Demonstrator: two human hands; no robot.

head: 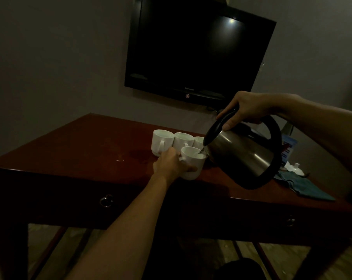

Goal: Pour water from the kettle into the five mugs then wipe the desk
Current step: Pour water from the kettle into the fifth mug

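Four white mugs visible. Two mugs (172,143) sit on the desk (74,150) just beyond the left hand (172,165); a third mug (199,142) behind is partly hidden. Left hand grips the front mug (192,165) by its handle. Right of it, one steel kettle (241,154), black-trimmed, tilted spout-down over that mug; right hand (244,110) holds its handle. One teal cloth (300,185) far right.

kettle (241,156) brushed steel, blk plastic | desk (80,150) glossy wood | mugs (163,141) glazed ceramic
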